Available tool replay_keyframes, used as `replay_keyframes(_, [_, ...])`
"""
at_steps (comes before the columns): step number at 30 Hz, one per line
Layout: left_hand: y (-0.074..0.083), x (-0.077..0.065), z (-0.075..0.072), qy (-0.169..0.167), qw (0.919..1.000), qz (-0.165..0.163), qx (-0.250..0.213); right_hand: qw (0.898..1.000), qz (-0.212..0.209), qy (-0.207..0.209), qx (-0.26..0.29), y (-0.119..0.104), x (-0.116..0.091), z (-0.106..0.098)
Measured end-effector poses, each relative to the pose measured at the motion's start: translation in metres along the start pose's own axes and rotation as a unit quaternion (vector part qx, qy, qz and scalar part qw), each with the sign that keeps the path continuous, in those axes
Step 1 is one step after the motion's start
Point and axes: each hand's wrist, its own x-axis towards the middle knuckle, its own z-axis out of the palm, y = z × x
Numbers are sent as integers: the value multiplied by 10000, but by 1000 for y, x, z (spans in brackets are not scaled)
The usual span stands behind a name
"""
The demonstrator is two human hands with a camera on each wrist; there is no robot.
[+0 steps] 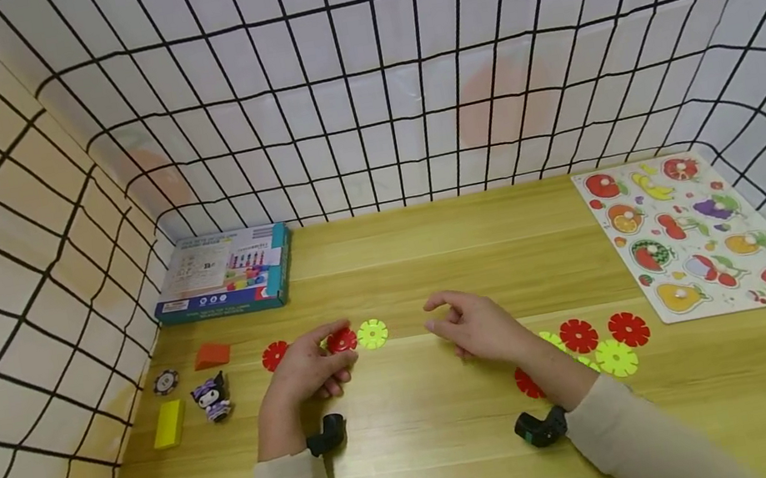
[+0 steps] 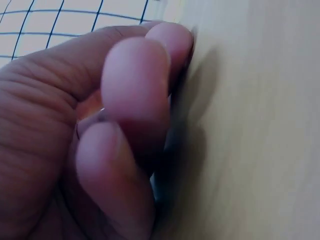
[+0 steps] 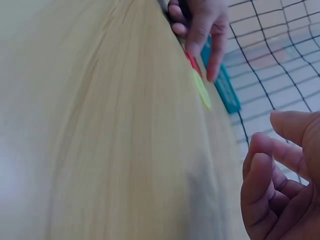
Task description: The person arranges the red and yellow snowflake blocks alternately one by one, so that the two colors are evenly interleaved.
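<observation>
Table spread nearest us, disc cluster at right. Right hand held nothing, thumb and index finger apart. Left hand, thumb and index finger parted, touched red disc on table; we saw yellow disc just beside, blue box beyond, black grid behind.

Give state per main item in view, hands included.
Left hand: thumb and index at red disc, grip unclear
Right hand: fingers loosely curled, holding nothing
Yellow disc: lying flat
Box: closed, flat
Fruit board: flat, picture side up
Right-side discs: loosely grouped, partly hidden
Figurine: standing or lying, unclear
Chip: flat
Yellow block: lying flat
Orange-red block: lying loose
</observation>
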Motion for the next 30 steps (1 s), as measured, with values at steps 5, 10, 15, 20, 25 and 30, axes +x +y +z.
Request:
replay_keyframes(5, [6,4,11,-286,9983,502,39,9993,117,104,-353,19,-35,-32])
replay_keyframes(10, [8,9,23,-416,9966,692,184,9957,198,-222,-873,40,-70,-53])
replay_keyframes(15, [7,9,27,-322,9961,710,409,9882,332,-592,-1372,53,-92,-64])
replay_keyframes(20, [6,7,26,-164,9966,588,548,9858,360,-763,-1454,57,-98,-63])
replay_keyframes(25, [7,8,27,-182,9967,556,559,9816,381,-757,-1714,57,-98,-61])
replay_keyframes(30, [9,10,29,-224,9969,522,545,9794,376,-737,-1844,54,-98,-62])
